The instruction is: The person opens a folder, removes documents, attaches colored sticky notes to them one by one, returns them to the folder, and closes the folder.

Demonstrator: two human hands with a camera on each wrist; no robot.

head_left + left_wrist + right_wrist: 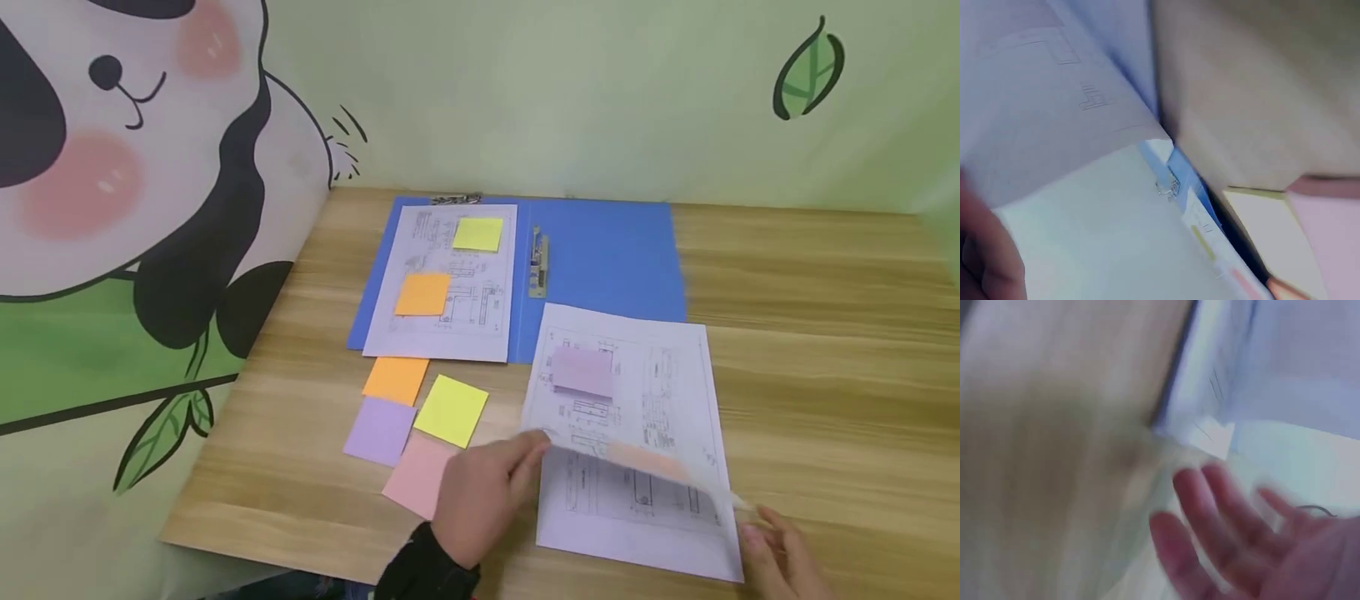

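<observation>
Left hand (480,492) pinches the drawing sheet's (637,417) lifted edge; right hand (783,554) hovers open.

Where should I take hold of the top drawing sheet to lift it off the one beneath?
Probably at its raised near edge. The top sheet is already curled up there, off the sheet beneath, with the left hand at its left corner and the right hand open by the right one. Come from the near side and pinch a lifted corner.

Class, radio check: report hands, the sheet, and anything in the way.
Left hand pinches top sheet at its lifted edge. Right hand open beside the sheet's corner, no grip. Sticky notes lie left of the sheet.
</observation>
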